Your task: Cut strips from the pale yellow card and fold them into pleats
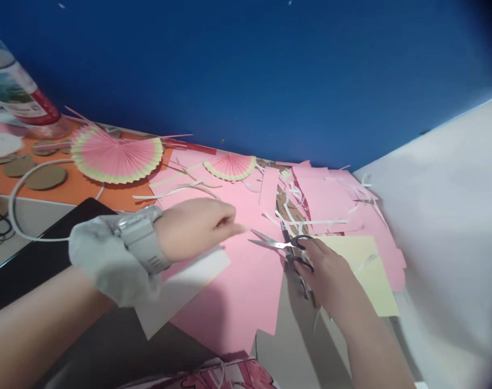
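Note:
My right hand [326,267] grips the black-handled scissors [278,245], their blades apart and pointing left above pink paper [246,281]. Just left of the blade tips is my left hand [199,224], its fingers curled and the thumb pressed against them. Whatever it may pinch is hidden or too small to make out. A white sheet [185,294] lies under the left wrist. Beneath the scissors a dark pen-like tool [285,233] is partly covered. Pale yellow paper [363,265] rests beyond my right hand.
Two pleated pink paper fans with yellow edges, a larger one [120,159] and a smaller one [232,166], lie toward the blue wall [246,70]. A bottle [22,97] stands at far left, near cardboard discs [46,177]. A black tablet-like device [47,248] sits behind my left wrist. White paper strips [319,222] are scattered about.

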The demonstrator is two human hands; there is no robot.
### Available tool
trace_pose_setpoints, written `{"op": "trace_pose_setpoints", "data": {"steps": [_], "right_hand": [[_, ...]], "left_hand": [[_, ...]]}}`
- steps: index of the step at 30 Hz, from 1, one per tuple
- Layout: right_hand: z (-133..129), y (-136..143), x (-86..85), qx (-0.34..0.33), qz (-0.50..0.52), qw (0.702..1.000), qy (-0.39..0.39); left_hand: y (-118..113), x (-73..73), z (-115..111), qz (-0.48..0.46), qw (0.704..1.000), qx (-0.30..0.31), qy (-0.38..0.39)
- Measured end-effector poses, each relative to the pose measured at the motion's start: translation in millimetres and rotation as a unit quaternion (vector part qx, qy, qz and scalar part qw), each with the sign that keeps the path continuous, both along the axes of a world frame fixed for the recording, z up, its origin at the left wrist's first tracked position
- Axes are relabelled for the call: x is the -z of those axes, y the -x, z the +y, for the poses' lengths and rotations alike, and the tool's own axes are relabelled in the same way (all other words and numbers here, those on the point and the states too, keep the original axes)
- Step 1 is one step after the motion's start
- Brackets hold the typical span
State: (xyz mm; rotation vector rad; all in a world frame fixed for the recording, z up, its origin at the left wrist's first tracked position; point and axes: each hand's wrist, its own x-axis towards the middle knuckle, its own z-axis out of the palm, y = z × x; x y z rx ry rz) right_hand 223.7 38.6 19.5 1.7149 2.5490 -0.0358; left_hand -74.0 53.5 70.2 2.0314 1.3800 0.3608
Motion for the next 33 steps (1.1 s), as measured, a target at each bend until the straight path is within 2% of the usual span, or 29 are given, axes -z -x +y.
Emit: {"op": "trace_pose_setpoints", "data": {"steps": [6,9,11,13,16,18,22,26,30,33], "right_hand": [[13,10,-1.7,-0.004,0.041,0.999,0.010],[11,20,-9.9,0.021,0.088,0.996,0.028],[7,27,-12.6,0.058,0.158,0.984,0.059],[2,38,-9.7,0.095,0.264,0.953,0.117],[-6,65,3.1,0.094,0.424,0.863,0.258],[-12,86,11.9,0.065,0.446,0.846,0.285],[-19,115,17.9,0.030,0.487,0.819,0.302],[-12,114,8.8,0.022,0.556,0.780,0.287],[5,102,-1.2,0.060,0.648,0.721,0.240],[11,101,5.0,0.092,0.704,0.670,0.218]], "left_hand": [[12,37.3,-37,0.080,0.997,0.003,0.009],[13,47.6,-50,0.096,0.995,-0.006,0.019],[13,50.6,-57,0.101,0.995,-0.013,0.024],[13,52.0,-62,0.101,0.994,-0.018,0.026],[10,54.4,-70,0.087,0.995,-0.034,0.023],[8,57.1,-75,0.068,0.996,-0.055,0.018],[7,62.1,-82,0.011,0.995,-0.102,0.016],[15,63.3,-88,-0.064,0.989,-0.129,0.046],[22,64.6,-93,-0.134,0.976,-0.127,0.116],[17,67.4,-86,-0.178,0.959,-0.180,0.131]]}}
